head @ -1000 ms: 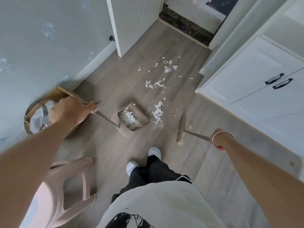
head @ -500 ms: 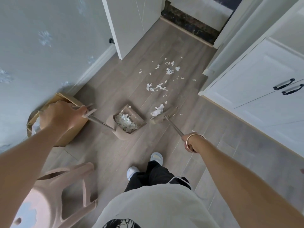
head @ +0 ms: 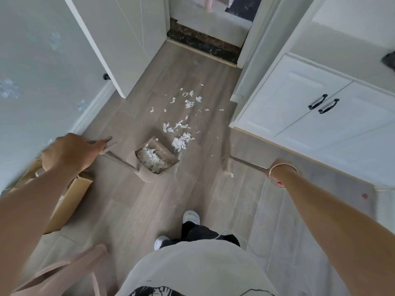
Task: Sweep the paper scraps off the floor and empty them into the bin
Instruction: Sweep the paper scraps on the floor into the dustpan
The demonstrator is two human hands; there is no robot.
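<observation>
Now: dustpan (head: 157, 160) is gripped by its handle in left hand (head: 70, 152); broom (head: 225, 159), right of dustpan, is gripped in right hand (head: 277, 178). Paper scraps (head: 180, 142) are scattered on floor (head: 192, 199) just beyond dustpan.

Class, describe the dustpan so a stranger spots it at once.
Start at the white cabinet on the right and look left across the floor. The dustpan sits mid-floor beside a scrap pile; it alone is a brown tray holding scraps.

Broom (head: 225, 155) bristles smeared by motion blur, right hand (head: 276, 178) gripping its handle mostly hidden behind the wrist, cardboard bin (head: 70, 199) at near left largely covered by the left forearm, stool (head: 64, 272) cut by the bottom edge
</observation>
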